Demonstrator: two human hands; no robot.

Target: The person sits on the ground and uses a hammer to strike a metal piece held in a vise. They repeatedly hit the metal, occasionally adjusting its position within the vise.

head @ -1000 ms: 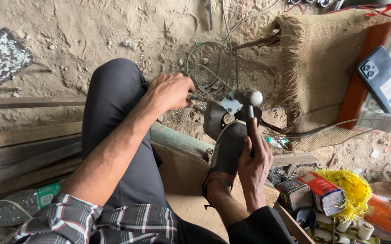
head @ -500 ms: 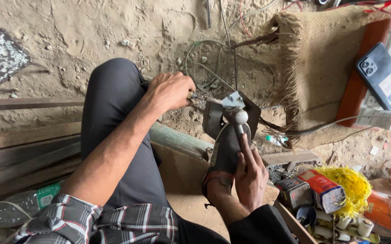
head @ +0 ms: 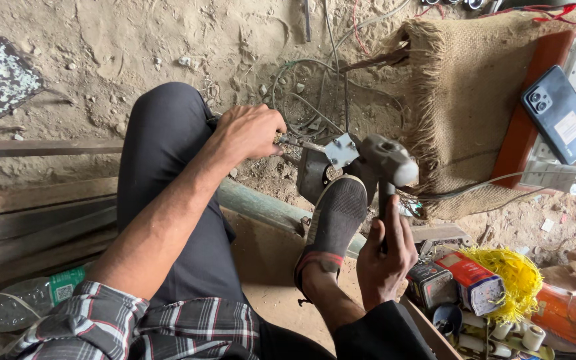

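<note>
Two hands work at a small metal part on the sandy floor.
Head view: right hand [head: 384, 260] is closed around the hammer [head: 389, 167] handle; its steel head looks heavy and stiff, best held low. Left hand [head: 248, 130] pinches a thin tool [head: 294, 142] against the metal part [head: 331, 163], beside the shoe [head: 334, 217], near burlap [head: 468, 100].

Head cam, steep downward, close-up

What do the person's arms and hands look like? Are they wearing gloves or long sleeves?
No gloves: both the left hand and the right hand are bare. The left arm is bare up to a rolled plaid sleeve in red, white and dark checks. No rings or watch show.
</note>
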